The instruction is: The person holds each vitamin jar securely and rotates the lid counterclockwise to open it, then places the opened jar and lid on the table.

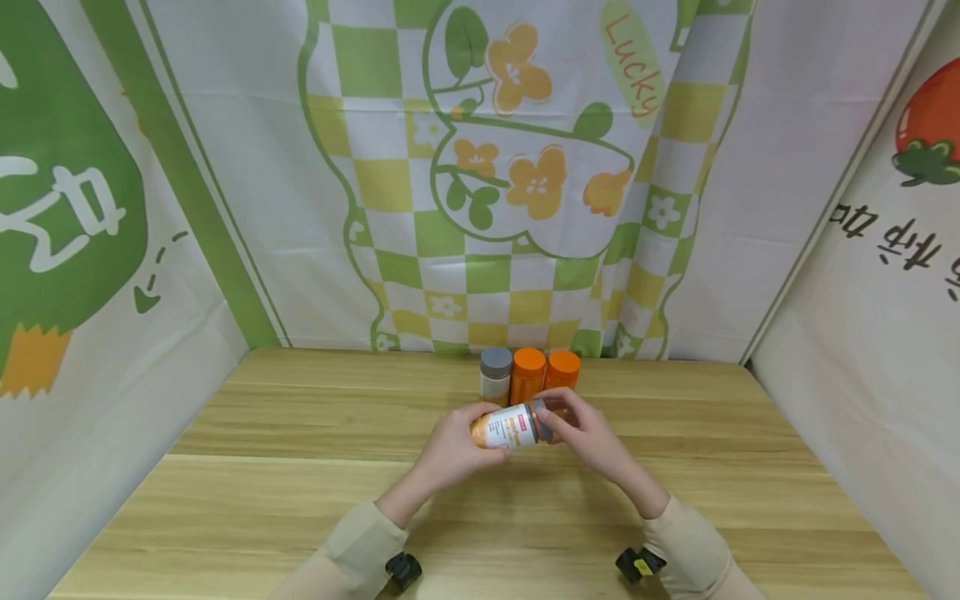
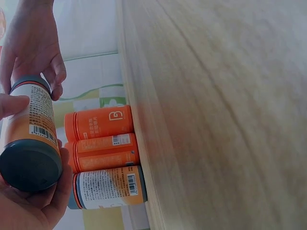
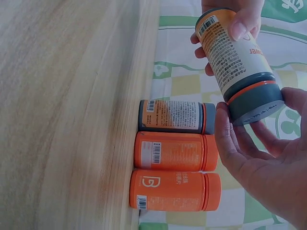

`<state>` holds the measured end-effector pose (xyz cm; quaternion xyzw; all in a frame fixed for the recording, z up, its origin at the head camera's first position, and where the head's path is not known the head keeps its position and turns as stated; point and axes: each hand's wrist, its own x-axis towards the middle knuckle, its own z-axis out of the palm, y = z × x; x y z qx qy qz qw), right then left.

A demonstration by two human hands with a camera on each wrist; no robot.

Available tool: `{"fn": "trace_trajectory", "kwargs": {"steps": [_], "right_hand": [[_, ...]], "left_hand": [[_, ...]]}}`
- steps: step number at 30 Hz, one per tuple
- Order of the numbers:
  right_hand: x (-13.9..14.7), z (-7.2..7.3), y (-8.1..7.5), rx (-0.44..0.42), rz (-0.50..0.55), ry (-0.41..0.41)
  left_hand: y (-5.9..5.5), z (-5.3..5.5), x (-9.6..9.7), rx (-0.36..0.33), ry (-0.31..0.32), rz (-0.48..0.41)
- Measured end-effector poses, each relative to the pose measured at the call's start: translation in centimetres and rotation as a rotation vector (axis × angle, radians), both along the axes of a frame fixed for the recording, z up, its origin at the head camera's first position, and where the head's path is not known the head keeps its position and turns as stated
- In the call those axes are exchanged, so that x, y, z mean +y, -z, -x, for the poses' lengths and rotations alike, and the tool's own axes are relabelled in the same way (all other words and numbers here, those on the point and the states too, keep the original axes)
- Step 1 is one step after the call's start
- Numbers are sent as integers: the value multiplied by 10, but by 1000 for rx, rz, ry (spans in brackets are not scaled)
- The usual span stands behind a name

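In the head view I take the middle orange bottle (image 1: pixel 527 379) as my mark: it stands on the wooden counter (image 1: pixel 300 417), lid on, its orange wall hiding whatever it holds. Just to its left stands a grey-capped bottle (image 1: pixel 495 385) with a white and orange label, and just to its right a second orange bottle (image 1: pixel 562 367); both are closed. Behind it hangs a printed cloth (image 1: pixel 510 275). In front of the middle orange bottle I have the held bottle (image 1: pixel 504 428), tipped well over on its side. The left hand (image 1: pixel 456 448) is wrapped around its body, while the right hand (image 1: pixel 583 429) has bent fingers and thumb about its other end. Through the left wrist view I see the held bottle raised off the counter, near the middle orange bottle, with its dark base (image 2: pixel 31 165) toward me; the printed label (image 2: pixel 41 108) covers the side, so I can't tell what is inside. The right wrist view gives me the held bottle's dark grey cap (image 3: pixel 257 104), seated on the neck above an orange ring (image 3: pixel 252 88); the right hand pinches that cap between thumb and fingers, and the left hand grips the body farther from the middle orange bottle.
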<state>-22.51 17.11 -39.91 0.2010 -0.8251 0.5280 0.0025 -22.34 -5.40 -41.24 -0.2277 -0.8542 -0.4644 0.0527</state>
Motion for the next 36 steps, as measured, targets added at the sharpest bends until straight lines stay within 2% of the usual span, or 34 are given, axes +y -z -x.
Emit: {"fn": "trace_trajectory", "kwargs": {"steps": [11, 23, 36], "right_hand": [[4, -1, 1, 57, 21, -65], [8, 0, 3, 102, 49, -122], [11, 0, 3, 99, 130, -202]], "left_hand": [[1, 2, -1, -39, 12, -16], [0, 3, -1, -42, 22, -1], [-4, 2, -1, -103, 44, -32]]}}
